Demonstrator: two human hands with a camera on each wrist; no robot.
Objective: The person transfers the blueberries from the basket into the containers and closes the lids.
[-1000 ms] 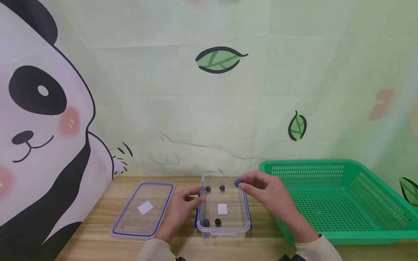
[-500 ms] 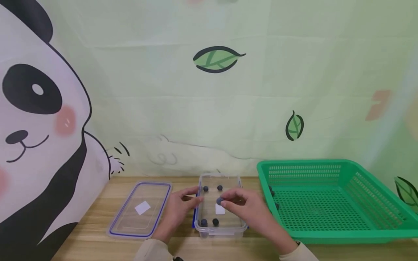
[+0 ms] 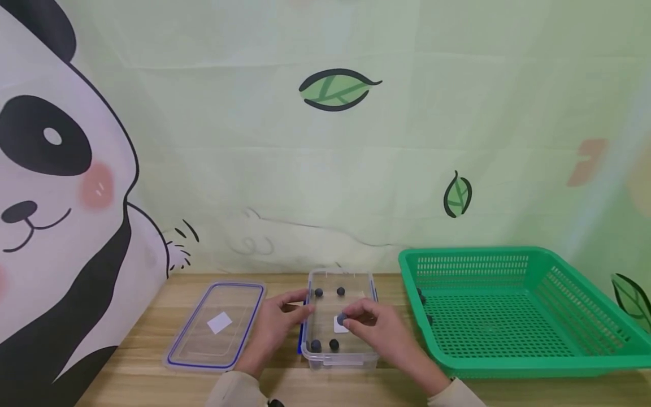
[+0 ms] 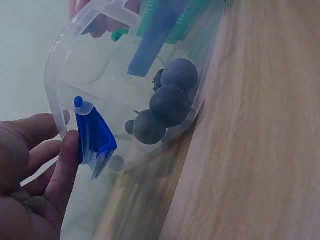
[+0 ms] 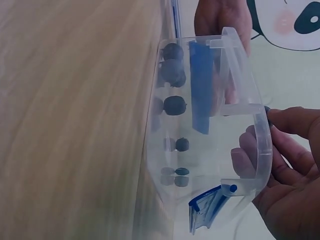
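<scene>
A clear plastic box (image 3: 351,357) with blue side latches stands on the table. Several blueberries (image 4: 170,105) sit on its floor near the corners. My left hand (image 3: 277,322) holds the box at its left rim, fingers beside the left latch (image 4: 92,132). Over the middle of the box, my right hand (image 3: 378,328) pinches one blueberry (image 3: 342,319) between thumb and finger. Below that berry lies a white square (image 3: 338,327). In the right wrist view, the box wall (image 5: 225,150) stands in front of some of the right fingers.
Left of the box lies its clear lid (image 3: 195,339) with a blue seal and a white paper square (image 3: 220,323). A large green basket (image 3: 539,367) stands at the right, with a few dark berries (image 3: 422,297) by its left wall. A printed cloth (image 3: 254,141) hangs behind.
My right hand has moved left and nearer, from the box's right rim to over its middle, carrying the blueberry. My left hand stays at the left rim.
</scene>
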